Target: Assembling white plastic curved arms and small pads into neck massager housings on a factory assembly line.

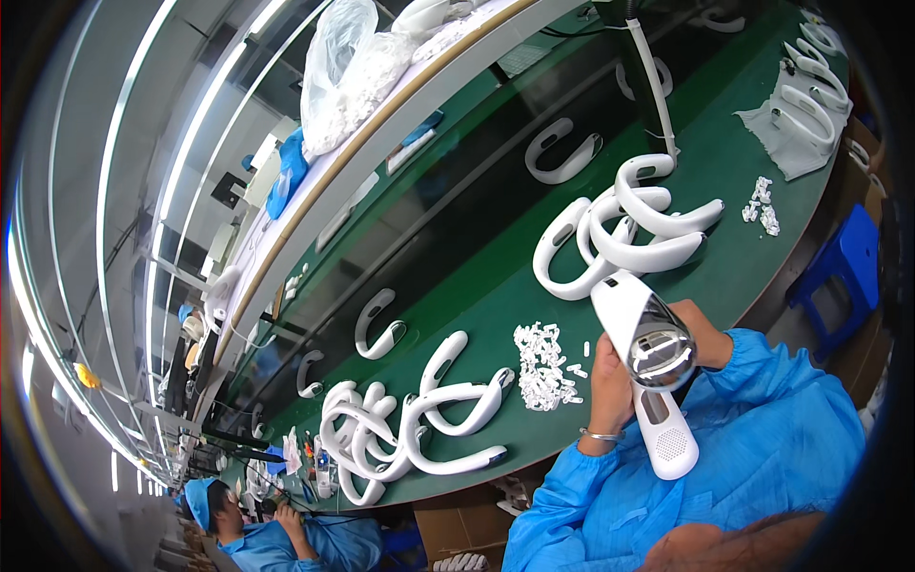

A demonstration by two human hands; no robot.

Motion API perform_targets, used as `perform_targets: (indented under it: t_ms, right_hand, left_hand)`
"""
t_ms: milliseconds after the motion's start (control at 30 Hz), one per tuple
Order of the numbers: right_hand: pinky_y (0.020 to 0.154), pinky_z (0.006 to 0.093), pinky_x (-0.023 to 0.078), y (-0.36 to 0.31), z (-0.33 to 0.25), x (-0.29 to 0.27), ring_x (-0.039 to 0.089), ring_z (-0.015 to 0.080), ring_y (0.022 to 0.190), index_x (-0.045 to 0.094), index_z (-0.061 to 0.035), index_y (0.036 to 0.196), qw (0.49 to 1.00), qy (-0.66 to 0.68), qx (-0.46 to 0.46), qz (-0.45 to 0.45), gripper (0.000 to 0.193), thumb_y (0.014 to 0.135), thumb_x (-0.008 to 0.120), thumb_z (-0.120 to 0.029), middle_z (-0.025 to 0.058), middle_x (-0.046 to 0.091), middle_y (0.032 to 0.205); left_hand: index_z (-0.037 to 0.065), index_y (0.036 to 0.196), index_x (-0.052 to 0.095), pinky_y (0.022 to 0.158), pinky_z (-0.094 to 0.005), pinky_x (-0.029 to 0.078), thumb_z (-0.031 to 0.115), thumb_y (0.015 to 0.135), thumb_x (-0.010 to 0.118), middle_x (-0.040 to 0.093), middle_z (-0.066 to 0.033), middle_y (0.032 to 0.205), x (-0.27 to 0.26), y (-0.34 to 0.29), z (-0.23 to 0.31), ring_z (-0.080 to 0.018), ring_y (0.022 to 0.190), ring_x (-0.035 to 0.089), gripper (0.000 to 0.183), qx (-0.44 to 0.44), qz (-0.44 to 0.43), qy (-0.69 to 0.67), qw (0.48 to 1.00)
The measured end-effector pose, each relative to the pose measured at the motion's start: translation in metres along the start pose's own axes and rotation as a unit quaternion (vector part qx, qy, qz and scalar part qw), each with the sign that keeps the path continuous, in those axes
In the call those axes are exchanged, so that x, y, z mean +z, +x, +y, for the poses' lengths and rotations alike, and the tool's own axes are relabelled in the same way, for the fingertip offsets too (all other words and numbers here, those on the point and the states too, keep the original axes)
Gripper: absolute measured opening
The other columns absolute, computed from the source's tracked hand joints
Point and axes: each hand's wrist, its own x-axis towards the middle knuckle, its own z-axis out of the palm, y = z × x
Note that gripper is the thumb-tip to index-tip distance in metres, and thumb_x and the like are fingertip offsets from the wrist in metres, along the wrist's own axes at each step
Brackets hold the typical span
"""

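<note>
In front of my chest is a white, curved device [672,440] with a shiny chrome domed part, a dark oval slot and a dotted grille at its lower end. My left hand [610,386], with a bracelet at the wrist, grips its left side, the fingers partly behind it. On the other side my right hand [703,334] is closed against the device behind the chrome part, its fingertips hidden. Just left of my left hand, a pile of small white plastic pieces [543,367] lies on the green table. Beyond the device rest several stacked white C-shaped housings [658,224].
More white C-shaped housings [367,439] lie heaped on the left of the green table [496,334]. A conveyor belt [457,238] runs behind. Far right are housings on a white sheet [786,129] and a blue stool [839,281]. A co-worker in blue [276,534] sits at lower left.
</note>
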Motion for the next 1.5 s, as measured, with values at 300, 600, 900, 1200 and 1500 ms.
perform_targets:
  t_ms: [300,600,900,1200,1500]
  right_hand:
    - [0.062,0.0299,0.055,-0.013,0.009,0.001,0.067,0.0209,0.069,0.065,-0.0014,0.097,0.964,0.226,0.139,-0.015,0.02,0.077,0.067,-0.004,0.0115,0.067,0.09]
    - [0.079,0.0353,0.052,0.014,-0.012,-0.022,0.065,0.0247,0.088,0.064,-0.0062,0.104,0.988,-0.105,-0.108,-0.039,0.031,0.074,0.071,-0.011,0.0098,0.067,0.099]
    - [0.066,0.0345,0.052,-0.005,0.008,0.003,0.065,0.0259,0.075,0.069,-0.0076,0.091,0.997,-0.056,-0.053,0.018,0.02,0.071,0.069,-0.007,0.0114,0.067,0.089]
    - [0.075,0.037,0.048,-0.002,0.009,0.006,0.061,0.0258,0.083,0.071,-0.0123,0.086,0.996,-0.068,-0.043,-0.031,0.016,0.072,0.066,-0.007,0.0078,0.064,0.087]
    - [0.09,0.0307,0.049,-0.01,0.022,0.015,0.058,0.0146,0.103,0.056,0.0011,0.114,0.922,0.317,0.221,-0.024,0.042,0.076,0.072,-0.009,0.0104,0.061,0.111]
  left_hand:
    - [-0.001,0.126,0.036,0.077,-0.0347,0.053,-0.004,0.087,0.043,0.057,-0.0162,0.105,-0.004,0.008,0.002,-0.0227,0.089,0.061,0.04,-0.102,-0.002,-0.046,0.994]
    - [0.002,0.13,0.035,0.076,-0.0317,0.053,-0.003,0.089,0.041,0.056,-0.0139,0.109,0.004,0.007,-0.006,-0.0195,0.088,0.06,0.042,-0.112,0.027,-0.007,0.993]
    - [0.003,0.13,0.035,0.073,-0.0329,0.054,-0.004,0.088,0.04,0.056,-0.0149,0.112,0.0,0.007,-0.011,-0.0212,0.088,0.062,0.042,-0.129,0.001,-0.079,0.989]
    - [0.001,0.134,0.03,0.094,-0.0352,0.045,-0.003,0.086,0.038,0.047,-0.0163,0.126,0.0,0.006,-0.02,-0.0226,0.109,0.054,0.048,-0.102,-0.003,-0.115,0.988]
    - [0.001,0.133,0.031,0.08,-0.0297,0.048,0.009,0.094,0.039,0.053,-0.0125,0.114,0.006,-0.003,-0.012,-0.0177,0.093,0.056,0.04,-0.045,0.042,-0.101,0.993]
